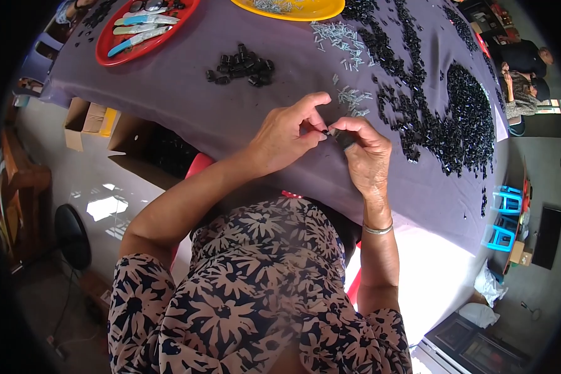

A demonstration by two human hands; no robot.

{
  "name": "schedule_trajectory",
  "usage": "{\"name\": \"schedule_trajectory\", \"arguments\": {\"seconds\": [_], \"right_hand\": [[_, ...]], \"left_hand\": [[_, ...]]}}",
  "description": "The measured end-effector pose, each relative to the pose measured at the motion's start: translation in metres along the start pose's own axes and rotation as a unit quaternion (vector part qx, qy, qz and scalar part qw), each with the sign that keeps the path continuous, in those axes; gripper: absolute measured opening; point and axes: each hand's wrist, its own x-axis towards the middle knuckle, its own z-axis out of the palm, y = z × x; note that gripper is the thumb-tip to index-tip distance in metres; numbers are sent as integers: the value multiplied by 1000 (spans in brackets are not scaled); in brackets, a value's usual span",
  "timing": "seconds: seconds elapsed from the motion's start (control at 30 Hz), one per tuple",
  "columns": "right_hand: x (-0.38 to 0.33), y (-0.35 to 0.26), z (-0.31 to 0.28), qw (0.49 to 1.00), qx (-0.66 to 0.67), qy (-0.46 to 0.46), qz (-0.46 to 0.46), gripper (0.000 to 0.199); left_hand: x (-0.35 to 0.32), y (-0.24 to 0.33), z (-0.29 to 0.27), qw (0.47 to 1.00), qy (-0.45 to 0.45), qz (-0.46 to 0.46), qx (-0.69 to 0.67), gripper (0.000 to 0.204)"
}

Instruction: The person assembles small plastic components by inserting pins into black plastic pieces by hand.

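Fingertips meet right at the middle of the purple tablecloth (pixel 187 106), and that is where the action sits. Left hand (pixel 287 134) comes in with thumb and forefinger pinched together on the end of a small black plastic part (pixel 334 134), while the right hand (pixel 364 156) closes its own thumb and fingers on the other side of it, so both hands are clamped on the one tiny piece (too small to tell its exact shape). The part is off the cloth, held just above it between the two hands.

Just beyond the pinch, on the far side, lies a little scatter of small silvery metal pins (pixel 352 100), close to the fingertips. Further out past that, more of the same pins (pixel 340 37) are spread near a yellow tray (pixel 293 12) at the far edge. Off to the right of the grip, a great drift of loose black parts (pixel 467 124) covers the cloth, well apart from the hands but within the same stretch of table. To the far left of the grip sits a tidy cluster of black pieces (pixel 243 65), and beyond it a red tray (pixel 146 28) holding pale blue-handled tools.

A silver bangle (pixel 378 229) rides on the right wrist, and the floral-print sleeves fill the near side, under the hands.
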Motion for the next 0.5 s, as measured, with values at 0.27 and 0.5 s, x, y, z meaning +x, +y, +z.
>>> {"name": "schedule_trajectory", "arguments": {"seconds": [0.27,0.5], "right_hand": [[-1,9,3,998,-68,10,-10,17],[0,-8,11,970,-222,12,-93,17]], "left_hand": [[-1,3,-1,1000,-8,-4,9,60],[-2,2,0,1000,-8,-8,22,61]]}}
